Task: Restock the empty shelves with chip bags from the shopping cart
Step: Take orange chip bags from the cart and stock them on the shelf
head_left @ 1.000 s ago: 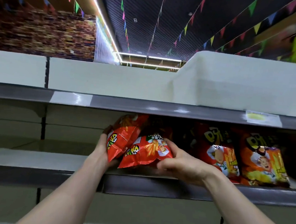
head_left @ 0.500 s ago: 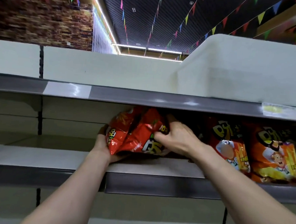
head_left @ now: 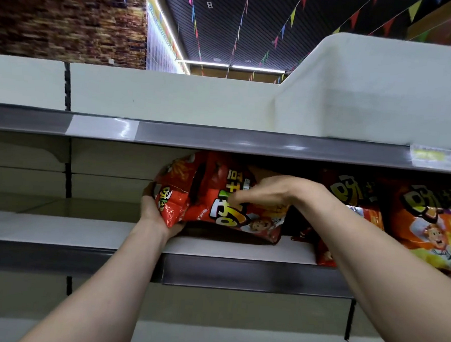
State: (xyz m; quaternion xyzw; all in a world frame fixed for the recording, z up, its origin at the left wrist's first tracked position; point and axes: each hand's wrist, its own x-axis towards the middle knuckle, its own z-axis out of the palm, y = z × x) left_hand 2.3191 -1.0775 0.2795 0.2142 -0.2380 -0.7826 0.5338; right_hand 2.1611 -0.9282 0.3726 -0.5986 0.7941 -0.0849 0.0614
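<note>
Our left hand (head_left: 156, 215) grips the lower corner of a red chip bag (head_left: 174, 191) near the shelf's (head_left: 83, 232) front edge, fingers curled behind it and mostly hidden. Our right hand (head_left: 274, 195) lies on a second red chip bag (head_left: 229, 214) tilted just beside; its bent fingers blur, so we cannot tell their grip. The upper shelf (head_left: 247, 141) hides both bag tops. Orange chip bags (head_left: 432, 231) toward the right end are cropped.

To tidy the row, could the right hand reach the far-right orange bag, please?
Probably yes: the orange bag stands open at the shelf front, though the right hand must first release the red bag.
</note>
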